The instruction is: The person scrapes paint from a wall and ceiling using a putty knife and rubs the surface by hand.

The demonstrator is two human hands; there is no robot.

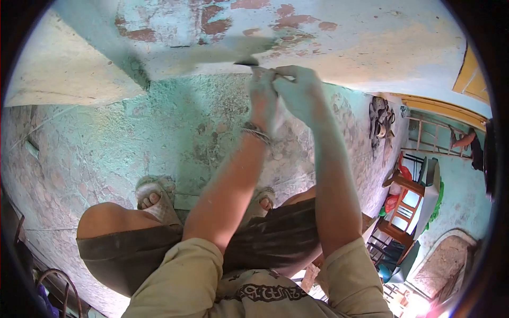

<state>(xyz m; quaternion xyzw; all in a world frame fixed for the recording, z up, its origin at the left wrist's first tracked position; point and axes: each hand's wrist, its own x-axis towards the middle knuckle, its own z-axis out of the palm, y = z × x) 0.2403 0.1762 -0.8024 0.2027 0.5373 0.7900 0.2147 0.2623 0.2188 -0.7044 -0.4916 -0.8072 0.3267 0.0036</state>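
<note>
A scraper with a dark, flat blade (247,62) rests at the lower part of the wall (328,58), whose pale blue paint is peeling in reddish-brown patches. My left hand (262,87) is closed right behind the blade, with a bracelet on its wrist. Close against it, my right hand (299,87) has its fingers curled around what looks like the handle end. Both hands cover most of the handle. Fingers and blade are slightly blurred.
I squat on a worn, blotchy floor (175,127), sandalled feet (154,199) apart. A wall corner (143,79) juts out at left. Footwear (380,122) lies along the wall at right, near a wooden chair (405,206) and a ladder-like frame (435,138).
</note>
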